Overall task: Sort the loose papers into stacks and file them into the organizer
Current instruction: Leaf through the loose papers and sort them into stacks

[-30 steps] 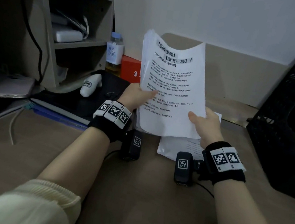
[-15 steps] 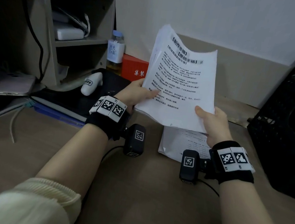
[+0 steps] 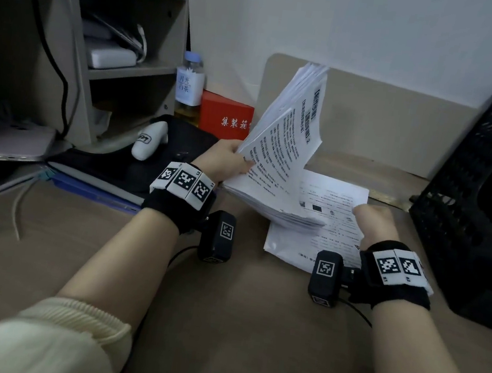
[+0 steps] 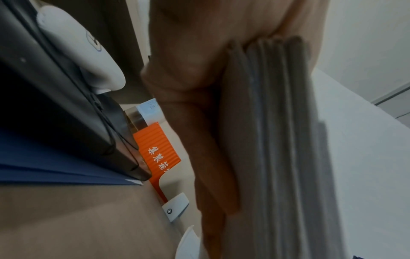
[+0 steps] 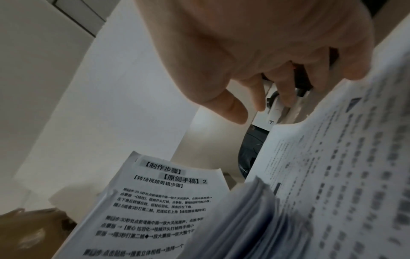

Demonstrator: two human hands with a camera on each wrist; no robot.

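My left hand [image 3: 226, 159] grips a thick stack of printed papers [image 3: 283, 147] by its left edge, thumb on the top page. The stack stands tilted, leaning left, with its lower edge down on the loose sheets [image 3: 327, 224] that lie flat on the desk. In the left wrist view my fingers [image 4: 199, 140] lie along the back of the stack [image 4: 277, 140]. My right hand [image 3: 373, 220] is off the stack and hovers over the loose sheets, fingers relaxed and holding nothing [image 5: 255, 78]. The black mesh organizer [image 3: 469, 198] stands at the right edge of the desk.
A shelf unit [image 3: 123, 63] stands at the back left. Beside it are a bottle [image 3: 189, 86] and a red box [image 3: 225, 115]. A white device [image 3: 147, 143] lies on a black case above a blue folder [image 3: 92, 192]. A cable [image 3: 18, 214] trails at the left.
My right hand has let go of the stack and dropped toward the desk sheets. My left hand has swung the stack from facing me to tilted leftward, with its lower edge lowered.
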